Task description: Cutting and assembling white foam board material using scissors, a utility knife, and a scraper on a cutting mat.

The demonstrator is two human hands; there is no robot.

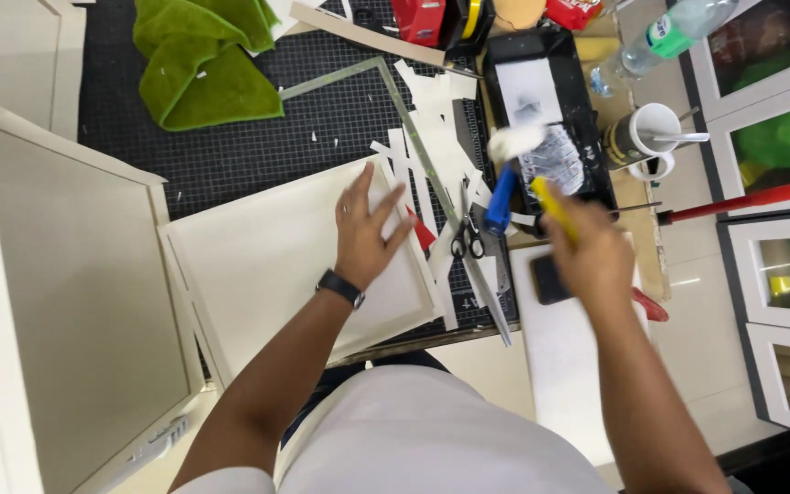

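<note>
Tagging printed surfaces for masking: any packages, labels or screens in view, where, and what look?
Clear plastic bottle, top right, lying tilted: green-and-white label band.
White mug, right of the black paint tray: dark printed wrap.
Red package, top edge: partly cut off.
Black wristwatch, left wrist: face not visible.

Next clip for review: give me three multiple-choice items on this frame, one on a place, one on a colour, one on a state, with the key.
1. Where does the left hand rest?
A. flat cream panel
B. on the green cloth
C. in the black paint tray

2. What colour is the handle gripped by the right hand?
A. red
B. yellow
C. white

3. How do the black-handled scissors lie?
A. held in a hand
B. hanging from a hook
C. loose on the black gridded cutting mat

Key: 1 A, palm spread on the panel; 2 B, the yellow handle sticks out above the fist; 3 C, no hand touches them.
</note>
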